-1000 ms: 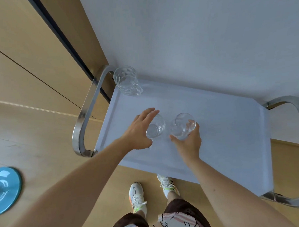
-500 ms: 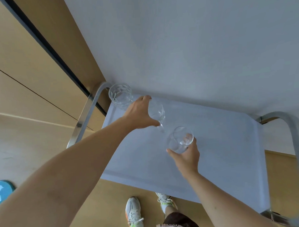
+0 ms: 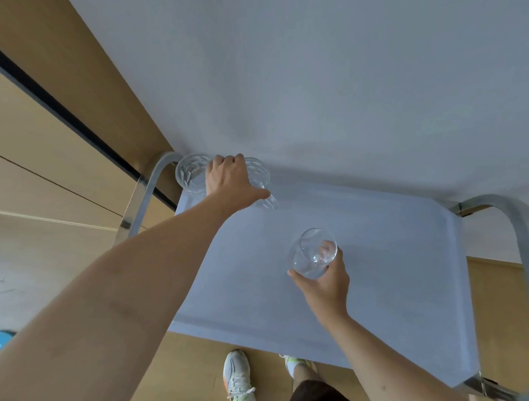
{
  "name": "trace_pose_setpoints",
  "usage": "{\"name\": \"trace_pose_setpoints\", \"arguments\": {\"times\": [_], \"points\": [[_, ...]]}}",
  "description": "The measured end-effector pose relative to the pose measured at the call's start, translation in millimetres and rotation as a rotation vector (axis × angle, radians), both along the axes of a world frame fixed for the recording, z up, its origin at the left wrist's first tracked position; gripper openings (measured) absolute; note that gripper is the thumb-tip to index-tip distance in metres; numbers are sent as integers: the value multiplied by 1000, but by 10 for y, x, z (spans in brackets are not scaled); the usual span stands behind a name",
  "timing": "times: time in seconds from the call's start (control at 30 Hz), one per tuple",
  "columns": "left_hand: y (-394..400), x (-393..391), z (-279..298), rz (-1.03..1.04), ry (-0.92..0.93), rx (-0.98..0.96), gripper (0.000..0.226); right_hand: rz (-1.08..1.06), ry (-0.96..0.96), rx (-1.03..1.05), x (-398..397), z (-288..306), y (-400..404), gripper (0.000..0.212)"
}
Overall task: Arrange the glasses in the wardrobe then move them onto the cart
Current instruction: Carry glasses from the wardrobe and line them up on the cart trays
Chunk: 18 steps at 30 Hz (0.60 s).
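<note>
Glass on a pale blue cart (image 3: 382, 286): one cut tumbler (image 3: 191, 176) stands at the far-left corner. Left hand (image 3: 232, 183) grips a mug (image 3: 261, 182) beside it; right hand (image 3: 324, 285) grips a round glass (image 3: 311, 254), tilted, apparently not yet set down.

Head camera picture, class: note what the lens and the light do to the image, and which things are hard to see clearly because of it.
Head view: the wide lens bows the cart's straight tray edges and metal handles; soft, even light casts a faint shadow on the wall above the tray; the clear glass in the right hand and the one gripped by the left hand show mainly by pale glints.
</note>
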<state>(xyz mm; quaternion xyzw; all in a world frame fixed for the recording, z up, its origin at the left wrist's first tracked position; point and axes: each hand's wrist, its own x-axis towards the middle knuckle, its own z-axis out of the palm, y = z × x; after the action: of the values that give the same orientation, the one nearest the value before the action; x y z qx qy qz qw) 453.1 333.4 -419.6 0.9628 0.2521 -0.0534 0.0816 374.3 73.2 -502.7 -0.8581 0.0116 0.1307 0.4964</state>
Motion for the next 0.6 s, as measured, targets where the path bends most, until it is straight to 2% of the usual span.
{"name": "trace_pose_setpoints", "arguments": {"times": [0.47,0.6], "points": [[96,-28,45,-8,105,31,94,-32,-15,-9,-36,-7,60,91],[87,-52,66,-12,119,9,109,-20,-24,-16,-22,-3,82,90]]}}
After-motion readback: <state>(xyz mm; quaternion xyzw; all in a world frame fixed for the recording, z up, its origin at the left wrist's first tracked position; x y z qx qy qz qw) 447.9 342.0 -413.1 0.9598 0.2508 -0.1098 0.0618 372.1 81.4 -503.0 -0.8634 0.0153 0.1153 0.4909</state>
